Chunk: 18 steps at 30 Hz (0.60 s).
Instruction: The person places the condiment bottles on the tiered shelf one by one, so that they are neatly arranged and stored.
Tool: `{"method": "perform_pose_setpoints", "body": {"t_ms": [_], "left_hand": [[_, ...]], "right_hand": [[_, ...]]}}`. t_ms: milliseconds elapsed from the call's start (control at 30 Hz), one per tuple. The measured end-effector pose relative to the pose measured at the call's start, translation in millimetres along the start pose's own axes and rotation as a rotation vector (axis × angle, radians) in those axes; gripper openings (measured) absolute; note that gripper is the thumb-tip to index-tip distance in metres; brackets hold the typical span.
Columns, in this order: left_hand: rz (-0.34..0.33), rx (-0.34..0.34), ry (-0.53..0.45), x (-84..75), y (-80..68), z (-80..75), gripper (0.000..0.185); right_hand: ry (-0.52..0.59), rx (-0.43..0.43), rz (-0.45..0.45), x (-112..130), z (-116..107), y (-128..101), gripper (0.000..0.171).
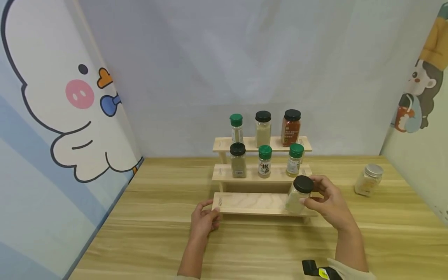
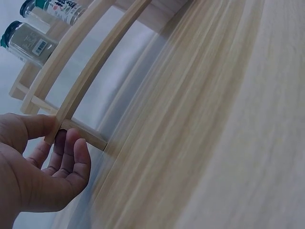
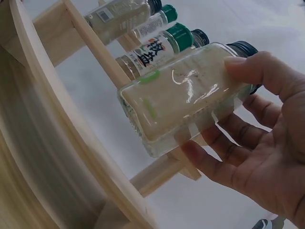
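A three-step wooden rack (image 1: 252, 204) stands on the table. My right hand (image 1: 323, 204) grips a black-capped glass spice jar (image 1: 298, 195) with pale powder, tilted over the right end of the lowest step; the right wrist view shows the jar (image 3: 186, 98) held between thumb and fingers (image 3: 214, 157). My left hand (image 1: 204, 219) holds the left end of the lowest step, thumb on top and fingers curled under the board (image 2: 71, 126). The middle and top steps each carry three spice jars.
A silver-lidded glass jar (image 1: 367, 179) stands alone on the table at the right. Cartoon-printed panels close in the left and right sides, and a plain pale wall stands behind the rack. The wooden table (image 1: 147, 233) stretches in front of the rack.
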<state>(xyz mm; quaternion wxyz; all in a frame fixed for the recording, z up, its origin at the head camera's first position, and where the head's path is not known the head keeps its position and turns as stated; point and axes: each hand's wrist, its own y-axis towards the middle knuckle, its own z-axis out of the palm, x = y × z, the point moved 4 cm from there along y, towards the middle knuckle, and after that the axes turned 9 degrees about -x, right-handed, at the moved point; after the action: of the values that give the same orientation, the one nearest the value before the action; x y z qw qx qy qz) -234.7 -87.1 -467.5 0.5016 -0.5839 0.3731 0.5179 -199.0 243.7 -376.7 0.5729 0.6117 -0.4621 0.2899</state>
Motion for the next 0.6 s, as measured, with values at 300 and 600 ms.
{"method": "perform_pose_setpoints", "body": {"t_ms": [300,600], "left_hand": [[-0.029,-0.012,-0.023,6.4,4.8,-1.3,0.043],[-0.013,-0.006,0.004,6.5,8.3,0.9,0.042]], "right_hand": [[0.123,-0.006,-0.009,-3,38,8,0.049],[0.189,0.018,-0.051,-7,69,17,0.047]]}}
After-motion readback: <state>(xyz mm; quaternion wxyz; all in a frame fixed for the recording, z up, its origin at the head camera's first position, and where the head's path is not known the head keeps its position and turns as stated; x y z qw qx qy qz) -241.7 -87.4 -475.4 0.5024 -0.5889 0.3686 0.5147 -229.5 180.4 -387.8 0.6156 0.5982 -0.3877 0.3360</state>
